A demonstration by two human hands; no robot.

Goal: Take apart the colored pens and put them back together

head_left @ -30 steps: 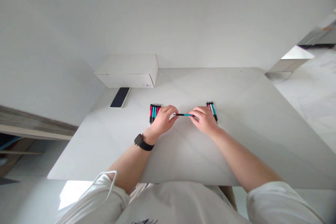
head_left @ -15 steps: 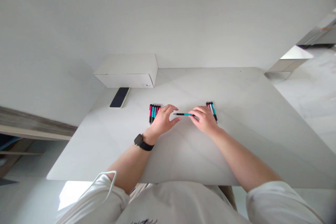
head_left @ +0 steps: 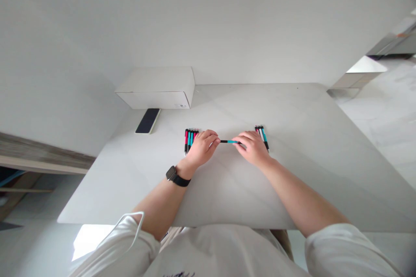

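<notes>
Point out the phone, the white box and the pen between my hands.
Phone (head_left: 147, 121), head view: middle of its dark screen.
White box (head_left: 156, 84), head view: its top.
Pen (head_left: 230, 141), head view: its blue section.

I could read no words from where I stood. The white box (head_left: 152, 100) bore small print (head_left: 177, 106) and a dark square mark (head_left: 181, 105) (far too tiny to make out); the shirt (head_left: 227, 246) showed black squiggles (head_left: 179, 274), partly cut off.

Your left fingers (head_left: 211, 133) hide one end of the black-and-turquoise pen (head_left: 230, 141), your right fingers (head_left: 246, 134) obscure the other. Left of that pen, you partly cover other pens (head_left: 189, 138); a box label (head_left: 180, 106) is illegibly small.
</notes>
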